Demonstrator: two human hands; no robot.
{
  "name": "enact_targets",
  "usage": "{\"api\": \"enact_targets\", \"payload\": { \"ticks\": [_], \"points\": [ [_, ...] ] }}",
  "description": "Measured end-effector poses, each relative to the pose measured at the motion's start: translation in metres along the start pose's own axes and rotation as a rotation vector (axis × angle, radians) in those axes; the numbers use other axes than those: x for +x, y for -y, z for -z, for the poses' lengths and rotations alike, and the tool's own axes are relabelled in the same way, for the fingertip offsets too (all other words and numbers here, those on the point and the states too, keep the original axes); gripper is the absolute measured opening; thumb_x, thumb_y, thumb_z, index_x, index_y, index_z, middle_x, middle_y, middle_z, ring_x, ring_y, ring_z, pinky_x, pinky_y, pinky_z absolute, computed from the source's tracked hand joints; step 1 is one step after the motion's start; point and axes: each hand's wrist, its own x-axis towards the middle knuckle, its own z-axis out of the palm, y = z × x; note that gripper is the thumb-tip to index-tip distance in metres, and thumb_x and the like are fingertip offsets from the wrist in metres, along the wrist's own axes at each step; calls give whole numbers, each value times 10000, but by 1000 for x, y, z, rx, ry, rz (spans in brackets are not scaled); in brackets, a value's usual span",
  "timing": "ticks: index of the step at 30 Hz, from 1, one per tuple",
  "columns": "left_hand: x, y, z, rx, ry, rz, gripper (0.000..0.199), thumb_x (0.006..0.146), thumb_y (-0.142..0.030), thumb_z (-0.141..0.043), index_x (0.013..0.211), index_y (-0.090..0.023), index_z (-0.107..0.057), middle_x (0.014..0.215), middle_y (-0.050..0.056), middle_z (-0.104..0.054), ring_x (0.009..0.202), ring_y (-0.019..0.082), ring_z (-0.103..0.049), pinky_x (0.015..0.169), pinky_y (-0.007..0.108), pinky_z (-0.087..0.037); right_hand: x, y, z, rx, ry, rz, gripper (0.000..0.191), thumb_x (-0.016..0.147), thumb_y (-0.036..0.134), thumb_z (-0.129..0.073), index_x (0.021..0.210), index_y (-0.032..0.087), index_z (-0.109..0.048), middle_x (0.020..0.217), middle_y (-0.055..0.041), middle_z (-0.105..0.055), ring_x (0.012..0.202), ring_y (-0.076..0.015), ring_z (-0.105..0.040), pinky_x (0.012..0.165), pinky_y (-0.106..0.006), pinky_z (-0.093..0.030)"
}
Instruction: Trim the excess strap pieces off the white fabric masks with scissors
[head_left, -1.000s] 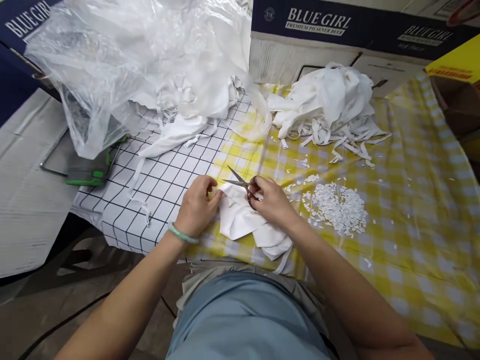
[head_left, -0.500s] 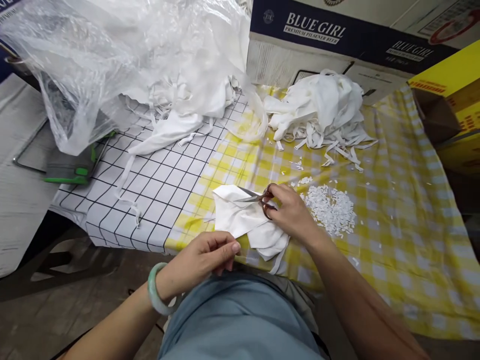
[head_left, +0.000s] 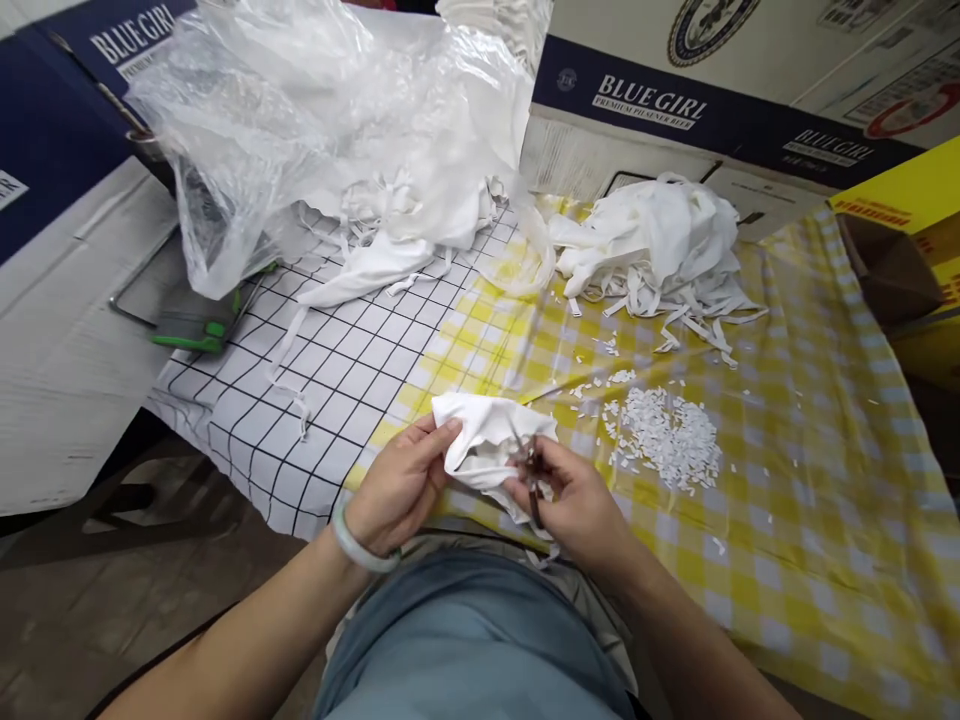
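A white fabric piece point(head_left: 487, 425) is raised near the table's front edge. My left hand point(head_left: 409, 475) pinches its left end between thumb and fingers; a pale green bangle point(head_left: 360, 545) circles that wrist. My right hand point(head_left: 574, 500) grips small scissors point(head_left: 534, 480) at the fabric's right side, and its fingertips touch the cloth. The blades are blurred and partly hidden against the fabric. To the right of my right hand lies a heap of tiny white snippets point(head_left: 667, 435).
A pile of white straps and cloth point(head_left: 660, 240) lies at the back, before a Blue Girl carton point(head_left: 645, 105). Clear plastic point(head_left: 247, 130) covers more white cloth at the left. A grey-green tool point(head_left: 191, 315) lies on the grid tablecloth point(head_left: 352, 380); a yellow checked cloth point(head_left: 795, 500) spreads right.
My left hand has taken hold of the fabric's left end. The fabric has been lifted off the table, and the scissors have moved down and turned. The view has shifted slightly.
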Motion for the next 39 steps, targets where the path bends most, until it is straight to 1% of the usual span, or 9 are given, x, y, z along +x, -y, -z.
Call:
{"api": "enact_targets", "payload": {
  "ticks": [5,11,17,19,23,26,29,35,39],
  "points": [
    [-17,-11,17,208,88,-131,163,870,-302,-663,874,-142,-690,785,29,-627,703,127,-532,686,249,-464,26,13,-8,88,-141,23,275,748,345,-743,869,224,-529,882,0,-588,792,-143,-572,738,-266,-491],
    [-24,-30,22,387,48,-115,139,821,-290,-665,836,-153,-682,703,-5,-519,612,97,-405,576,229,-353,62,23,-25,185,-12,58,266,712,311,-754,869,209,-564,821,10,-612,738,-129,-587,719,-260,-509],
    [-27,-40,38,554,-18,-19,312,768,-419,-740,890,-132,-756,657,-7,-493,557,76,-317,497,212,-243,84,19,1,-65,-413,85,304,729,377,-740,860,223,-514,908,-28,-644,827,-169,-595,824,-334,-503],
    [-28,-39,39,537,-4,-45,322,790,-442,-724,880,-136,-763,630,-14,-449,553,78,-304,483,209,-235,76,19,-2,-95,-335,128,338,720,360,-768,898,233,-511,1038,-47,-663,944,-189,-606,897,-354,-484],
    [-31,-39,30,513,53,-143,308,862,-442,-661,864,-150,-762,643,5,-468,574,96,-363,495,218,-308,54,14,-34,195,99,169,324,754,353,-752,865,245,-468,1024,-26,-661,898,-168,-628,809,-307,-516],
    [-29,-40,14,568,123,-356,231,908,-359,-627,854,-183,-766,871,69,-580,832,161,-528,723,269,-472,50,8,-56,385,19,82,389,751,440,-735,761,241,-400,804,17,-592,714,-133,-578,709,-276,-514],
    [-20,-40,-9,538,224,-500,227,927,-284,-596,815,-180,-765,1053,97,-576,1082,215,-521,916,309,-474,53,5,-64,526,-74,-17,469,673,520,-771,761,240,-405,765,32,-553,701,-131,-566,727,-278,-520],
    [8,-18,-46,423,228,-480,275,941,-270,-562,738,-150,-704,1016,60,-513,652,90,-433,564,239,-405,30,-2,-16,355,-111,-33,499,680,597,-753,840,237,-447,859,-5,-601,758,-163,-584,723,-306,-520],
    [23,7,-60,612,249,-580,285,978,-260,-505,782,-170,-692,1034,67,-499,883,154,-503,646,244,-419,-1,-4,35,-229,-284,90,439,770,606,-689,850,211,-516,916,-52,-580,864,-214,-538,820,-372,-453]
  ]
}}
